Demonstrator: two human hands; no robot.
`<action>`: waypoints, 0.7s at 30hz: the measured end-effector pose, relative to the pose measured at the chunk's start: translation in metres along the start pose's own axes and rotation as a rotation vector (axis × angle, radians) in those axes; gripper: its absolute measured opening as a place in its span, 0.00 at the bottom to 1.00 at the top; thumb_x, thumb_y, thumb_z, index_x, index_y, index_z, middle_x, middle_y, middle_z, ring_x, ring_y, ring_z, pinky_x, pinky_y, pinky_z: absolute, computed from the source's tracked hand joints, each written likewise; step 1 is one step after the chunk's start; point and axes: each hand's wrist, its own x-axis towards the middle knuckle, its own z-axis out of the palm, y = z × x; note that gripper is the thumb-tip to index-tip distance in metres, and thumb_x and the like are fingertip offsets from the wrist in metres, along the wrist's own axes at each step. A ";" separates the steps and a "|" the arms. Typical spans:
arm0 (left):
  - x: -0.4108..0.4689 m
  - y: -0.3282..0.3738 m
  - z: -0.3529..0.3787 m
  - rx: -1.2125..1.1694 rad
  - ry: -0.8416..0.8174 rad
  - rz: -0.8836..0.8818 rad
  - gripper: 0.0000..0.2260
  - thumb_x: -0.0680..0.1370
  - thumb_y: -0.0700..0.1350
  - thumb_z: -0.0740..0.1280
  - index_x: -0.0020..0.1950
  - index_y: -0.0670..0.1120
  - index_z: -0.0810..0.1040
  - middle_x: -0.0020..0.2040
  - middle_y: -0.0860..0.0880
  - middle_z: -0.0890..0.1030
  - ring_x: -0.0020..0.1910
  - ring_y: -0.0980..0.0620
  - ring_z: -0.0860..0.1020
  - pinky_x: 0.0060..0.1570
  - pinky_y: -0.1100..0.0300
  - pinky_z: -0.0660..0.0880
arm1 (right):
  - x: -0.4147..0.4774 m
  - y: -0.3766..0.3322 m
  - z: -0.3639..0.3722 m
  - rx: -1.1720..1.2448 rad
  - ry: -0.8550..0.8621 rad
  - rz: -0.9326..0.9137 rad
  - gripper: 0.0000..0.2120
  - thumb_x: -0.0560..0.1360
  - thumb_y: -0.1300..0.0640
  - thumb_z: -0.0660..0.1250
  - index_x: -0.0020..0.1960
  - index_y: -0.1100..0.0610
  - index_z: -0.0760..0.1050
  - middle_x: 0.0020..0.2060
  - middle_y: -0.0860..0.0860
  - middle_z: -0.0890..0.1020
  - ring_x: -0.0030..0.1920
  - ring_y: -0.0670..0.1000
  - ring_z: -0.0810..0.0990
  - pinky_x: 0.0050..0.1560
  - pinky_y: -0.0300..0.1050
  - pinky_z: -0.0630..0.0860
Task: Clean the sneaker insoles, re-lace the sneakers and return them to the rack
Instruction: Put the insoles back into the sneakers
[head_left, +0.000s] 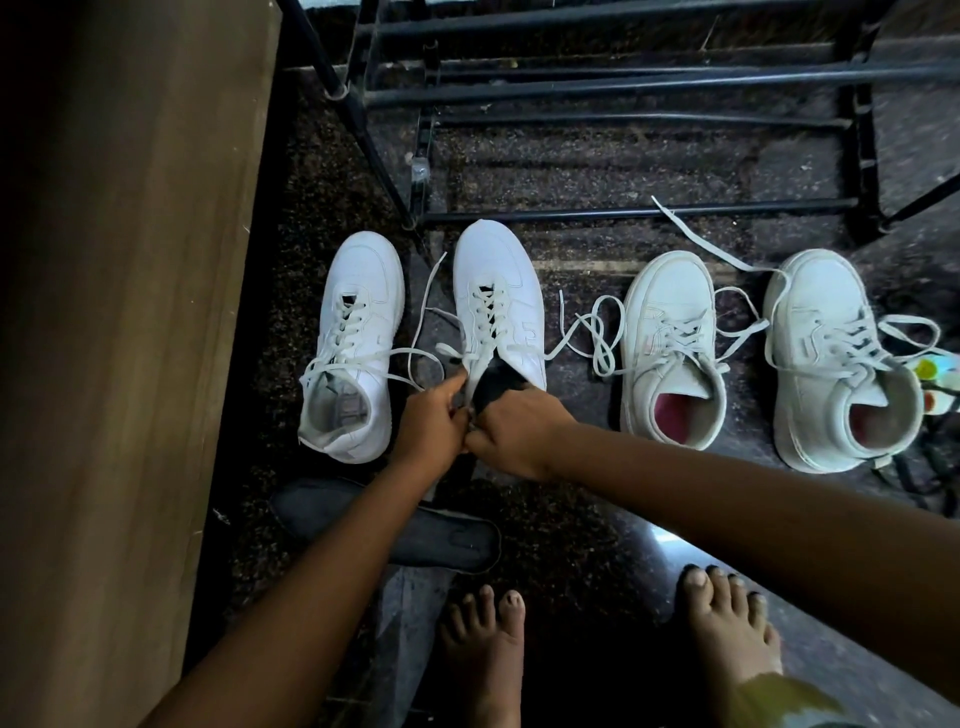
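left hand (434, 415): grip pinched shut on the dark insole (491, 382)
right hand (511, 434): closed on that insole too, at the heel
second sneaker (498, 296): on the floor, insole half inside
spare insole (452, 538): flat by the feet
rack (623, 83): just behind

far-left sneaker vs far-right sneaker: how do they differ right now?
The far-left sneaker is brighter white; the far-right sneaker looks duller, off-white. Inside the far-left one the lining shows grey; inside the far-right one it shows pinkish red. The far-left one lies beside the wooden panel; the far-right one has a colourful object at its side. Both stand upright, toes toward the rack, laces untied.
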 end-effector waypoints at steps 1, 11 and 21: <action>0.000 0.001 -0.001 0.004 -0.003 0.000 0.22 0.75 0.34 0.65 0.70 0.43 0.71 0.51 0.37 0.82 0.50 0.40 0.79 0.47 0.59 0.71 | 0.000 0.000 -0.002 0.002 -0.019 0.002 0.21 0.79 0.46 0.53 0.49 0.60 0.78 0.50 0.60 0.81 0.52 0.60 0.78 0.44 0.45 0.65; 0.001 -0.001 -0.001 -0.071 -0.029 -0.005 0.23 0.75 0.33 0.64 0.70 0.42 0.70 0.58 0.40 0.80 0.56 0.44 0.79 0.55 0.48 0.77 | 0.006 -0.001 -0.024 0.004 -0.319 0.037 0.25 0.81 0.45 0.48 0.61 0.59 0.75 0.62 0.58 0.76 0.64 0.56 0.72 0.60 0.47 0.66; -0.001 -0.006 0.001 -0.137 -0.030 -0.035 0.23 0.76 0.35 0.64 0.71 0.44 0.70 0.58 0.40 0.81 0.54 0.45 0.81 0.51 0.46 0.79 | 0.011 0.010 0.008 0.046 -0.087 -0.039 0.15 0.75 0.48 0.62 0.57 0.56 0.76 0.52 0.56 0.80 0.55 0.58 0.78 0.51 0.48 0.72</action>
